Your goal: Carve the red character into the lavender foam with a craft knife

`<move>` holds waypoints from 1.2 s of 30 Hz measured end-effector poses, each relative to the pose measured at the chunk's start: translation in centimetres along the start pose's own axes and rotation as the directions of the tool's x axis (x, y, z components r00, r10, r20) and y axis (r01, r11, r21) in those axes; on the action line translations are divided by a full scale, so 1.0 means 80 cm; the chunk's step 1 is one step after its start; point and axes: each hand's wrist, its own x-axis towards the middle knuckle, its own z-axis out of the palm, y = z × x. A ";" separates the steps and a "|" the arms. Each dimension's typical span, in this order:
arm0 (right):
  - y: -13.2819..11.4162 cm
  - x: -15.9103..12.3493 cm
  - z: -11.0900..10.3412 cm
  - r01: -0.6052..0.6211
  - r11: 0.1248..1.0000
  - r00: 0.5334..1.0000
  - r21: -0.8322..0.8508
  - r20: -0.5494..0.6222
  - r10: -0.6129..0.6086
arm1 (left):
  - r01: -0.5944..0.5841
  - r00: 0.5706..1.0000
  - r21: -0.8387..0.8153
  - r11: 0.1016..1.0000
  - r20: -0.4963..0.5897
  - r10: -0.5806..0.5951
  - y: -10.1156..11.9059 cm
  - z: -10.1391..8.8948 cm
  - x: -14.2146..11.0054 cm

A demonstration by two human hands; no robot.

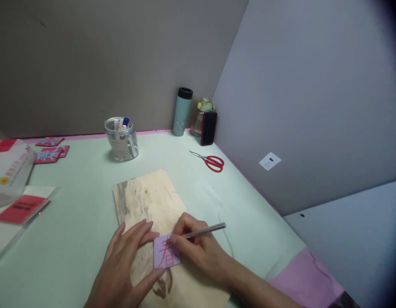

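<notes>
A small purple square tile [157, 255] with a red-lined character on it lies on a wooden board [149, 192]. My left hand [127, 261] rests over the board with fingers spread, the thumb at the tile's lower edge and the fingertips by its upper left edge. A slim silver-grey pen-like tool [206, 231] is gripped in my right hand [198, 248], which leans on the tile's right side. The tool's tip is hidden behind my fingers, so I cannot tell whether it is a pen or a carving knife.
Red-handled scissors [213, 163] lie beyond the board. Behind stand a clear tub of pens [120, 145], a teal tumbler [182, 112], a green-lidded bottle [198, 122] and a phone [208, 129]. At left are red tiles [48, 155], a paper bag [11, 171] and a red packet [21, 209].
</notes>
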 end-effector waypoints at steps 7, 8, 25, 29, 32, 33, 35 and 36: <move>0.003 0.000 0.002 -0.017 1.000 1.000 -0.004 -0.008 0.017 | -0.116 0.990 0.144 0.983 -0.057 0.125 0.003 -0.008 0.016; 0.003 0.001 0.002 -0.021 1.000 1.000 0.002 -0.009 0.021 | -0.121 0.989 0.149 0.981 -0.064 0.131 0.004 -0.009 0.017; 0.000 0.000 0.001 -0.018 1.000 1.000 0.000 0.005 0.018 | -0.113 0.989 0.079 0.991 -0.089 0.120 -0.002 -0.006 0.014; 0.000 -0.001 -0.001 -0.016 1.000 1.000 -0.002 0.003 0.016 | -0.072 0.995 0.043 0.996 -0.065 0.075 -0.002 -0.005 0.008; -0.002 0.000 -0.001 -0.035 0.999 0.999 0.035 0.000 0.035 | -0.002 1.000 -0.019 1.000 -0.028 0.002 0.002 -0.002 0.002; -0.002 0.001 -0.001 -0.045 0.997 0.999 0.055 -0.010 0.045 | 0.021 1.000 -0.037 0.999 -0.015 -0.022 0.003 -0.002 0.000; -0.003 0.002 -0.001 -0.056 0.994 0.998 0.089 -0.030 0.059 | 0.056 0.998 -0.064 0.996 0.008 -0.056 0.006 -0.002 -0.001; -0.003 0.002 -0.001 -0.061 0.993 0.997 0.099 -0.032 0.064 | 0.068 0.998 -0.073 0.995 0.019 -0.067 0.008 -0.002 0.000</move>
